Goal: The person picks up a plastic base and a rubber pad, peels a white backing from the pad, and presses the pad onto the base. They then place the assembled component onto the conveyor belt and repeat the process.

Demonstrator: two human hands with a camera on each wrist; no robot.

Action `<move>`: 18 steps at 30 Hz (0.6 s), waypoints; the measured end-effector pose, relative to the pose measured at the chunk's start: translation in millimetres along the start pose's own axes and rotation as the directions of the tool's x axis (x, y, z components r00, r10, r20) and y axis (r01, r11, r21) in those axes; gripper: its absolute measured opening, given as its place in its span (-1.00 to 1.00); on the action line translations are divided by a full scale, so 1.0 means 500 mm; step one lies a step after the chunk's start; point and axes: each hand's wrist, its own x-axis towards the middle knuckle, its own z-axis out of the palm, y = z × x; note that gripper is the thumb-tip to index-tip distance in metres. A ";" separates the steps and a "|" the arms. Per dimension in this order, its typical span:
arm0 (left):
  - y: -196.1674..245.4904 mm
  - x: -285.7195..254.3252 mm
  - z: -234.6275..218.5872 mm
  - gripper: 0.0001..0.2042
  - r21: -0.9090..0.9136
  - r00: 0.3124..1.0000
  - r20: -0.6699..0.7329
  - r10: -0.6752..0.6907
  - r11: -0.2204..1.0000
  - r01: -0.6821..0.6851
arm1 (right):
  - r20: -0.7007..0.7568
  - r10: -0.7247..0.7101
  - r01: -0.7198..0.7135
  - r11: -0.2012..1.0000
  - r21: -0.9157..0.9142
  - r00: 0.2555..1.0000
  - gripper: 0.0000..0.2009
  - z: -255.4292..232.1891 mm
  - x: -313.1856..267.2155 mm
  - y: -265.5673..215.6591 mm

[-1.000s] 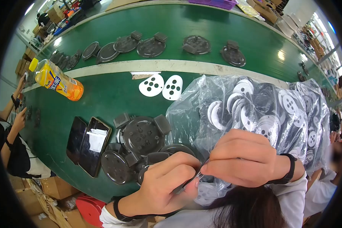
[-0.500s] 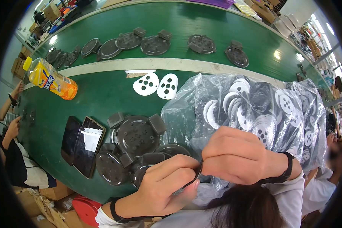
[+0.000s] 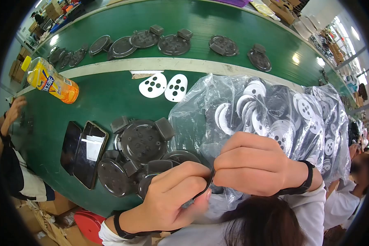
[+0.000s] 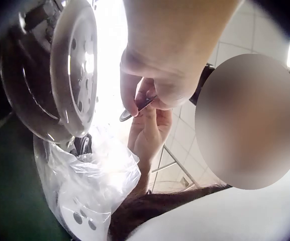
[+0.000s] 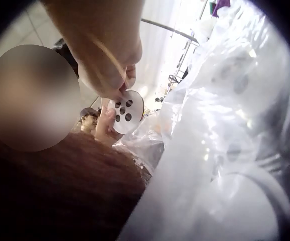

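Note:
My left hand (image 3: 174,197) and right hand (image 3: 252,164) meet low in the head view and pinch one thin rounded pad (image 3: 208,185) between them. There it shows only as a dark curved edge. The right wrist view shows the pad's white face (image 5: 128,113), with several round holes. Two similar white pads (image 3: 153,85) lie on the green table. Just beyond the left hand sit several dark, glossy round plates (image 3: 142,141) with block-shaped parts, stacked on each other. A clear plastic bag (image 3: 192,119) full of more pads lies behind and beside the right hand.
Two phones (image 3: 86,158) lie left of the plates, with a white paper on one. A yellow-capped drink bottle (image 3: 53,82) stands at the far left. Behind a pale rail (image 3: 110,65), more dark plates (image 3: 174,45) rest on a green belt. Another person's arm (image 3: 12,112) shows at left.
The view has shifted, so the table things sit farther left in it. Both hands still pinch the pad; its light slotted edge is now hidden. The other person's hand at left has moved.

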 end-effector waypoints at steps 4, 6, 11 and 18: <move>0.001 0.001 -0.001 -0.86 -0.008 1.000 0.003 -0.011 1.000 0.011 | 0.000 -0.036 0.036 0.999 -0.017 0.999 -0.77 -0.001 -0.001 0.000; -0.001 0.002 -0.003 -0.87 -0.027 1.000 0.003 -0.022 0.999 0.022 | 0.001 -0.040 0.040 0.999 -0.019 0.999 -0.77 -0.002 0.001 0.001; -0.001 0.000 -0.003 -0.88 -0.038 1.000 0.001 -0.025 0.999 0.025 | -0.055 -0.008 0.007 1.000 -0.018 0.998 -0.76 0.003 -0.004 -0.005; -0.001 -0.001 0.002 -0.88 -0.015 1.000 0.008 -0.020 1.000 0.020 | 0.025 -0.035 0.036 0.998 -0.057 0.999 -0.75 -0.005 -0.001 -0.004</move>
